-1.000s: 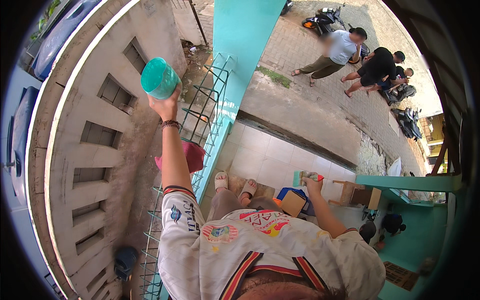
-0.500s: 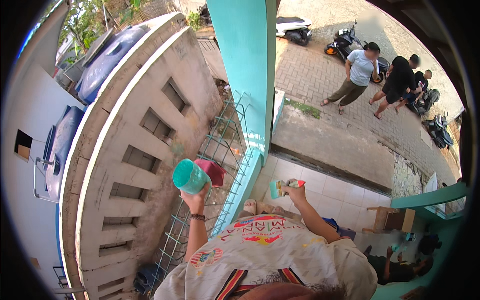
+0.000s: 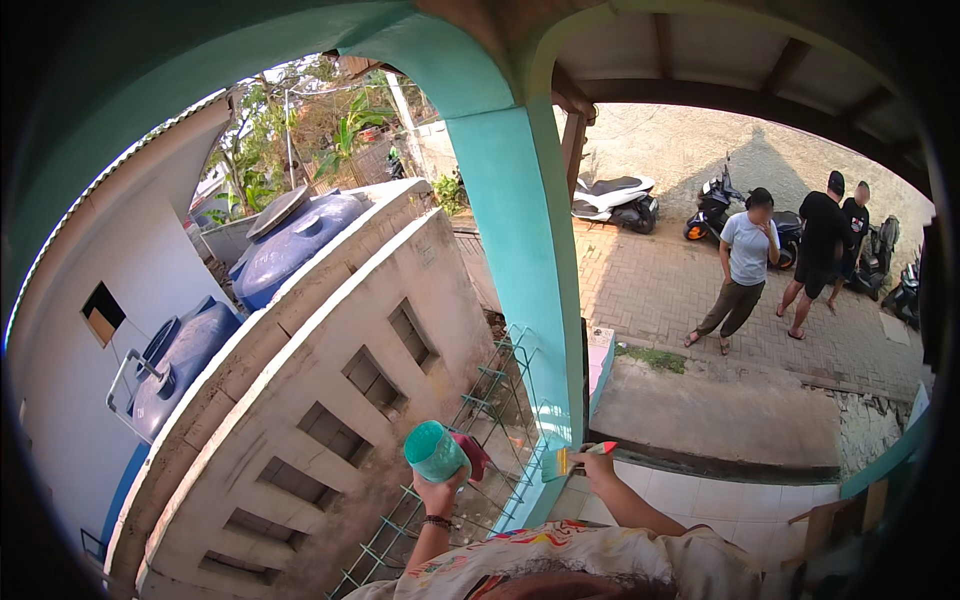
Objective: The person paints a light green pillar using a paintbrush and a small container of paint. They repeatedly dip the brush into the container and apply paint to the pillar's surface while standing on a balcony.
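Your left hand (image 3: 437, 493) holds up a teal cup (image 3: 434, 450), and a red thing just behind the cup is partly hidden. Your right hand (image 3: 597, 462) grips a paintbrush (image 3: 572, 459), whose bristles touch the teal pillar (image 3: 525, 250) near its lower part. A green wire grid (image 3: 478, 420) leans beside the pillar. Three people (image 3: 790, 250) stand on the brick paving (image 3: 650, 290), near parked scooters (image 3: 615, 198).

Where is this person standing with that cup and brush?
Probably the porch of a house, open to a paved yard. A teal pillar holds up a wooden roof, scooters stand on the brick paving, and blue water tanks sit behind a concrete wall.
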`<control>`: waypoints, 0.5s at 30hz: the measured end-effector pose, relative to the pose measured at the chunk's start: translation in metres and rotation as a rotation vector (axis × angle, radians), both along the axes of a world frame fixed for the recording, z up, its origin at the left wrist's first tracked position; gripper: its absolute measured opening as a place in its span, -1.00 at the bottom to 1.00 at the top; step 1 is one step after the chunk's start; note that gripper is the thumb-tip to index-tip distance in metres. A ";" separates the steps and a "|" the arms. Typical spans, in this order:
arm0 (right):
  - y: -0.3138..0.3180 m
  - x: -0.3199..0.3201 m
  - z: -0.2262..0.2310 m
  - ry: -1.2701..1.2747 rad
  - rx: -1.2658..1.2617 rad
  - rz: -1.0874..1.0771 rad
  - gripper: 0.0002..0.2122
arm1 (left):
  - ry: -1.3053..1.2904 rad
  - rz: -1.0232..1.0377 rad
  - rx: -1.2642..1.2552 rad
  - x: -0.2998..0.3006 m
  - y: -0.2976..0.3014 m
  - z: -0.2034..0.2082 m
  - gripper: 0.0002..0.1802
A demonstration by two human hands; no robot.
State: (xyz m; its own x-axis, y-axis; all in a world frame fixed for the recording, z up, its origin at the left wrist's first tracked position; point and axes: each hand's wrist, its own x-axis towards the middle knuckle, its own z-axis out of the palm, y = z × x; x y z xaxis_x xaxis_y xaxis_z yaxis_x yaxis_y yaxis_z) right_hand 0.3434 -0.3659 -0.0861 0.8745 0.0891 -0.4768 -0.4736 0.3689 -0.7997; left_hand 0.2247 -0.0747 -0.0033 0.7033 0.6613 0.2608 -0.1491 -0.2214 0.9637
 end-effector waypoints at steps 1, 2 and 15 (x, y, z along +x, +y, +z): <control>0.000 -0.002 0.004 -0.001 0.014 0.014 -0.77 | -0.009 -0.019 -0.021 -0.004 -0.007 0.001 -0.20; 0.001 -0.003 0.010 -0.003 0.027 0.026 -0.77 | -0.019 -0.039 -0.042 -0.008 -0.012 0.005 -0.20; 0.016 -0.010 -0.047 0.141 0.057 0.005 -0.73 | 0.101 -0.025 -0.023 -0.088 -0.014 -0.012 -0.13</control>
State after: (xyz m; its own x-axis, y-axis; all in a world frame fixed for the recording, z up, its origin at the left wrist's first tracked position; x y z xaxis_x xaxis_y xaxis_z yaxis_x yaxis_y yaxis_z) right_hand 0.3337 -0.3500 -0.1332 0.7989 0.1232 -0.5887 -0.5813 0.4093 -0.7032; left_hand 0.1367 -0.0882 -0.0154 0.7412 0.6486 0.1729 -0.0566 -0.1963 0.9789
